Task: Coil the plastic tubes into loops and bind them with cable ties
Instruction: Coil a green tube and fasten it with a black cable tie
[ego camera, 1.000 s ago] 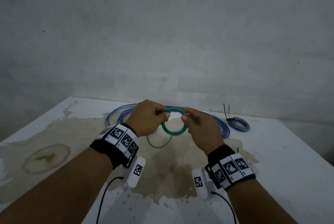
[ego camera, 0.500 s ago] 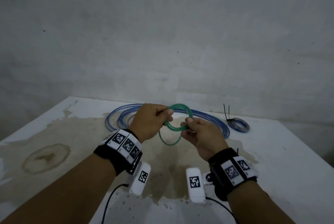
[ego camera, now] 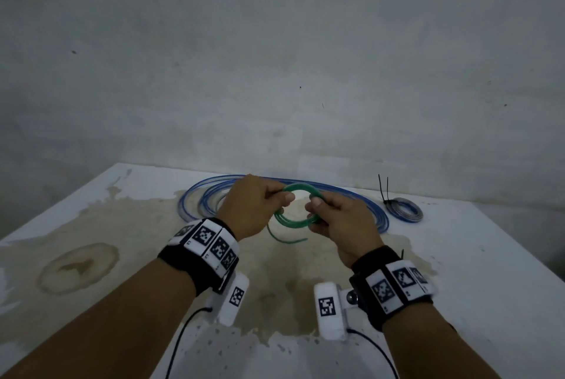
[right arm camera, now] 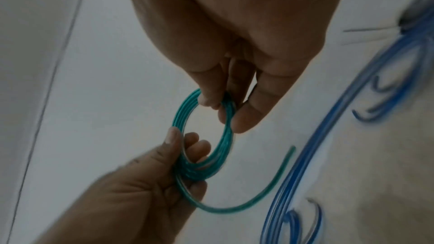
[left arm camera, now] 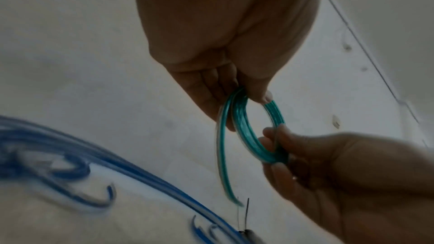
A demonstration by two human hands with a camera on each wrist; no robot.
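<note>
A green plastic tube [ego camera: 293, 219] is wound into a small coil of several turns and held in the air above the table. My left hand [ego camera: 283, 195] pinches the coil's left side between thumb and fingers. My right hand [ego camera: 316, 204] pinches its right side. A short free tail [ego camera: 286, 239] curves out below the coil. The left wrist view shows the left hand [left arm camera: 249, 96] gripping the coil [left arm camera: 241, 118] from above, with the right hand [left arm camera: 279, 147] on its lower part. The right wrist view shows the right hand [right arm camera: 223, 107] on the coil [right arm camera: 180, 110], the left hand [right arm camera: 185, 147] below and the tail [right arm camera: 270, 188].
A long blue tube [ego camera: 363, 203] lies in loose loops on the stained white table [ego camera: 458, 287] behind my hands. At the back right lies a small grey-blue coil [ego camera: 405, 212] bound with black cable ties [ego camera: 383, 189]. A wall stands behind the table.
Both hands have kept hold of the green coil and turned it a little. My right hand has shifted its pinch on the right side. The free tail now points to the right.
</note>
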